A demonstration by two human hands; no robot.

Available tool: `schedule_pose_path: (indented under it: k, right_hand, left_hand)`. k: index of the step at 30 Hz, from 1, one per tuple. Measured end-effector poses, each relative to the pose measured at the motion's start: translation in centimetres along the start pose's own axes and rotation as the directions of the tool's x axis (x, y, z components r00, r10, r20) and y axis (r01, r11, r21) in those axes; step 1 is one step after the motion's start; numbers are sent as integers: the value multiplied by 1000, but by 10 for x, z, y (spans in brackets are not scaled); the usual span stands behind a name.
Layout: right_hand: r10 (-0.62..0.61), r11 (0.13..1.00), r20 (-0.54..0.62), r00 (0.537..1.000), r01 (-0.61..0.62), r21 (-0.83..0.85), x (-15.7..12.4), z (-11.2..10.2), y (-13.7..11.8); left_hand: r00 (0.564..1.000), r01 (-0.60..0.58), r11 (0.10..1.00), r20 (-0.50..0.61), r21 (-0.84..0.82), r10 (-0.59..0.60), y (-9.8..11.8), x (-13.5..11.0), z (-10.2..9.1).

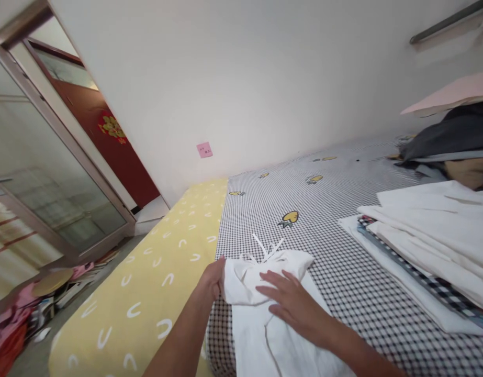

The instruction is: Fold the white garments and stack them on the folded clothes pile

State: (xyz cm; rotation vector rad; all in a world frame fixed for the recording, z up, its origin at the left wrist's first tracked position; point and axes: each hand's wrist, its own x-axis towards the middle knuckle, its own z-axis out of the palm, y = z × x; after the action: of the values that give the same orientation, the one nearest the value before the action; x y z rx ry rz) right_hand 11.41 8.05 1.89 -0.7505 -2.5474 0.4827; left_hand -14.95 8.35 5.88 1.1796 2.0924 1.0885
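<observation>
A white garment (249, 324) with white drawstrings lies on the checked bedding in front of me, its top part folded over into a wide, hood-like flap. At the flap's left edge my left hand (214, 277) pinches the cloth, with some of its fingers hidden. My right hand (284, 301) rests flat on the flap, fingers spread, and grips nothing. The drawstrings (268, 248) stick out beyond the flap on the far side. The garment's lower part runs toward me, out of the bottom of the view, partly under my right forearm.
A stack of folded clothes (429, 241), mostly white, lies to the right. Behind it are dark garments (449, 131). Yellow bedding (147, 272) covers the bed's left side, beside the floor. Assorted items (41, 298) lie near the glass door (64, 157). A wall (265, 78) bounds the bed's far side.
</observation>
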Motion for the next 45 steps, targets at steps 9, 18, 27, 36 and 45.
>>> schedule_pose_path:
  k: [9,18,27,36,45]
  right_hand:
    - [160,973,-8,987,-159,-165,0,-66,85]
    - [280,860,-67,958,-219,460,46,-61,83]
    - [554,828,-487,676,-512,231,78,-55,111]
    - [9,943,-182,983,-69,-326,72,-32,98]
    - [375,885,-337,864,-442,-149,57,-20,99]
  left_hand:
    - [741,-671,635,343,383,577,-26,-39,-55]
    - [959,-268,962,80,-55,272,-3,-5,-17]
    - [920,-126,992,-373,8,120,-5,57,-17]
    - [657,-743,469,386,478,648,-19,18,9]
    - [789,-606,402,451,686,418,-46,6,26]
